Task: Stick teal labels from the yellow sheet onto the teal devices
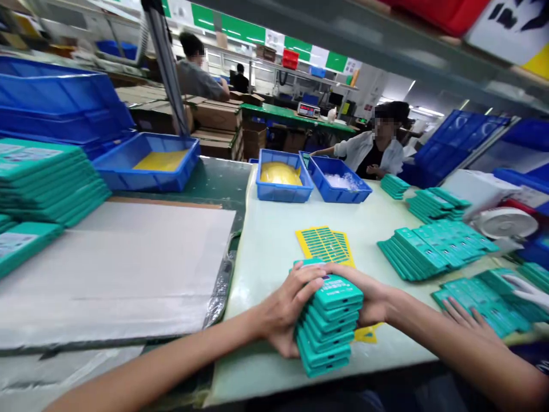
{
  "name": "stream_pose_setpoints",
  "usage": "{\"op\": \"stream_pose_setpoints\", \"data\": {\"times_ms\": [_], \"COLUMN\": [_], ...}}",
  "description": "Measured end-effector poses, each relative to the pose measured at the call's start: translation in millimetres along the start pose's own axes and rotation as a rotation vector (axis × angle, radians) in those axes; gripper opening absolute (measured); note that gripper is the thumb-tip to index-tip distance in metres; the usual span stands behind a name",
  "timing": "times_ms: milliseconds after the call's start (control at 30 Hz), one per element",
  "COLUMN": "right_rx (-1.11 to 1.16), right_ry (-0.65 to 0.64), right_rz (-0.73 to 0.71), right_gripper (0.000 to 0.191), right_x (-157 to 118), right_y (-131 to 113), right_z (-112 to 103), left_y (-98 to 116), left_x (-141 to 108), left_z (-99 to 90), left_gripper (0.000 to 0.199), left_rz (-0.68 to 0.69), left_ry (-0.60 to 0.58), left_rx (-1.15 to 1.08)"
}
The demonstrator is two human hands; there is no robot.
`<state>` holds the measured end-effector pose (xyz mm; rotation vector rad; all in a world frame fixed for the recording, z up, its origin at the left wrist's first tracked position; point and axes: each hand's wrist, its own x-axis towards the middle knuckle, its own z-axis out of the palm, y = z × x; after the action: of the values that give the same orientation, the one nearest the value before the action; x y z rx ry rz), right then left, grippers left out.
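A stack of several teal boxes (pixel 330 320), flat and printed with white text, stands near the front edge of the pale tabletop, leaning a little. My left hand (pixel 285 306) is wrapped round its left side, with the fingers over the upper boxes. Against the far right side presses my right hand (pixel 371 294), most of its fingers hidden behind the stack. Yellow label sheets (pixel 323 243) with rows of teal stickers lie just beyond the boxes. Another bit of yellow sheet (pixel 366 333) shows beside the stack's lower right.
More teal boxes (pixel 433 246) cover the right side, where a co-worker's hands (pixel 469 317) rest. Two blue bins (pixel 284 191) stand at the back. A white board (pixel 128 257) lies left, beside piled teal boxes (pixel 47 177). Across the table is another person (pixel 373 143); a shelf hangs overhead.
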<state>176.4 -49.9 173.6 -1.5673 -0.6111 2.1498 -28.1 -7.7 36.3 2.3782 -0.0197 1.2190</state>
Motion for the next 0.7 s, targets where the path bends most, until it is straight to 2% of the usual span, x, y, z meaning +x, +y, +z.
{"op": "stream_pose_setpoints", "data": {"times_ms": [67, 100, 200, 233, 300, 333, 400, 433, 467, 533, 600, 700], "right_rx": [0.043, 0.042, -0.07, -0.132, -0.243, -0.264, -0.198, -0.119, -0.035, 0.14, 0.244, 0.192], "right_ry": [-0.002, -0.032, -0.16, -0.147, 0.007, 0.122, 0.308, 0.341, 0.322, 0.202, 0.102, 0.089], "right_rz": [0.145, 0.146, -0.052, -0.124, -0.293, -0.402, -0.668, -0.796, -0.89, -0.949, -0.939, -0.931], "right_gripper": [0.054, 0.06, 0.085, 0.1, 0.126, 0.131, 0.126, 0.119, 0.113, 0.108, 0.109, 0.106], "right_x": [-7, -9, -2, 4, 23, 35, 61, 74, 85, 101, 108, 107], "right_y": [-1, -1, 2, 4, 12, 18, 29, 34, 39, 47, 49, 46], "right_z": [-5, -9, -28, -35, -47, -49, -45, -38, -29, -8, 8, 7], "left_y": [-2, -4, -16, -21, -32, -37, -41, -42, -40, -34, -26, -19], "left_x": [-6, -9, -15, -17, -19, -20, -19, -17, -14, -6, 2, 7], "left_z": [14.7, 17.3, 11.7, 7.5, -0.6, -3.3, -4.5, -2.8, 0.1, 7.4, 13.6, 16.6], "left_gripper": [0.149, 0.151, 0.155, 0.155, 0.153, 0.152, 0.151, 0.152, 0.152, 0.15, 0.141, 0.132], "left_rz": [-0.096, -0.145, -0.306, -0.368, -0.485, -0.524, -0.55, -0.546, -0.537, -0.517, -0.499, -0.487], "left_ry": [0.108, 0.125, 0.151, 0.16, 0.176, 0.174, 0.174, 0.186, 0.212, 0.301, 0.393, 0.435], "left_rx": [-0.104, -0.121, -0.109, -0.108, -0.123, -0.136, -0.16, -0.168, -0.176, -0.188, -0.206, -0.222]}}
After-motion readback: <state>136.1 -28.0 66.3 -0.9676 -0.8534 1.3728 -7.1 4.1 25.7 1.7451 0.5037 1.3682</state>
